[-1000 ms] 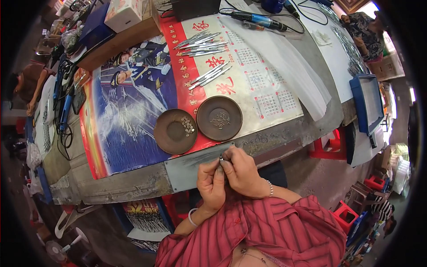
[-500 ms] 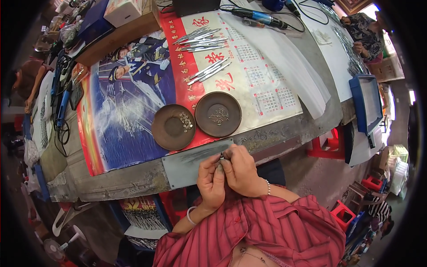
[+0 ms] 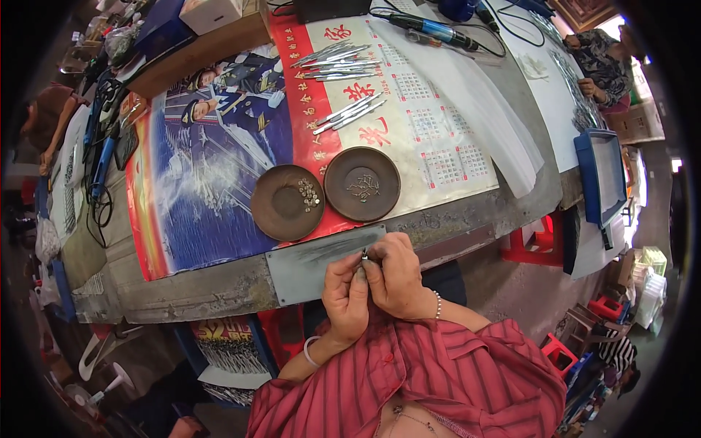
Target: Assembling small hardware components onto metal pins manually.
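Close together over the table's front edge, my left hand (image 3: 346, 299) and my right hand (image 3: 399, 281) are both closed, fingertips meeting around a small dark and silvery metal part (image 3: 364, 256). Fingers hide most of that part, so its kind is unclear. Just beyond my hands lies a grey metal plate (image 3: 296, 274) with dark smears. Two round brown dishes stand behind the plate. The left dish (image 3: 272, 217) holds several small shiny nut-like pieces (image 3: 309, 195); the right dish (image 3: 337, 198) holds several thin little pins (image 3: 363, 188).
Slim silvery metal rods (image 3: 350, 114) lie in bunches on a poster calendar (image 3: 431, 157). Blue handheld electric tools (image 3: 431, 29) with cables rest at the back. A blue tray (image 3: 602, 175) stands right, near a red stool (image 3: 537, 241). Another person (image 3: 602, 62) sits far right.
The view has shifted slightly. My hands keep the same grip on the small metal part, and the dishes and rods stay where they were.
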{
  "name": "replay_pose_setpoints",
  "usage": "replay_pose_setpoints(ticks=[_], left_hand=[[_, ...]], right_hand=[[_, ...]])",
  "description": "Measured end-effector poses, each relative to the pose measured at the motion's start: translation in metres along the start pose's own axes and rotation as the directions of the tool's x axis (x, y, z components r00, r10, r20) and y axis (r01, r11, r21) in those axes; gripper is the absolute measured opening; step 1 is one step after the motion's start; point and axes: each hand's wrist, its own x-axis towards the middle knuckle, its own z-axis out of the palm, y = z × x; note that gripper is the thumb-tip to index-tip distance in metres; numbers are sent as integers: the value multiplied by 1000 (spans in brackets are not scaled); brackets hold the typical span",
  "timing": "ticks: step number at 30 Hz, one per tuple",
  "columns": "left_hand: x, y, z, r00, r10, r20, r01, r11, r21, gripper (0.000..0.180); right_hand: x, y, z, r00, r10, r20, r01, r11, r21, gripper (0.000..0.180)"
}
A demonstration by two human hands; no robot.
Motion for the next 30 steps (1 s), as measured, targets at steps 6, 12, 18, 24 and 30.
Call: replay_pose_setpoints(ticks=[6, 12, 18, 24, 30], left_hand=[[-9, 1, -1, 999, -23, 31, 24, 999, -37, 26], [-6, 0, -2, 999, -33, 21, 34, 997, -63, 25], [2, -2, -3, 999, -25, 28, 25, 999, -28, 24], [-1, 6, -9, 996, -74, 44, 77, 995, -70, 31], [5, -1, -7, 985, -104, 137, 109, 994, -24, 36]], right_hand=[[3, 1, -13, 856, 429, 289, -517, 723, 458, 10], [4, 4, -3, 999, -47, 2, 47, 992, 116, 9], [-1, -5, 6, 993, 113, 19, -112, 993, -41, 6], [13, -3, -13, 870, 378, 317, -479, 802, 357, 20], [-4, 0, -6, 956, 254, 148, -284, 928, 240, 13]])
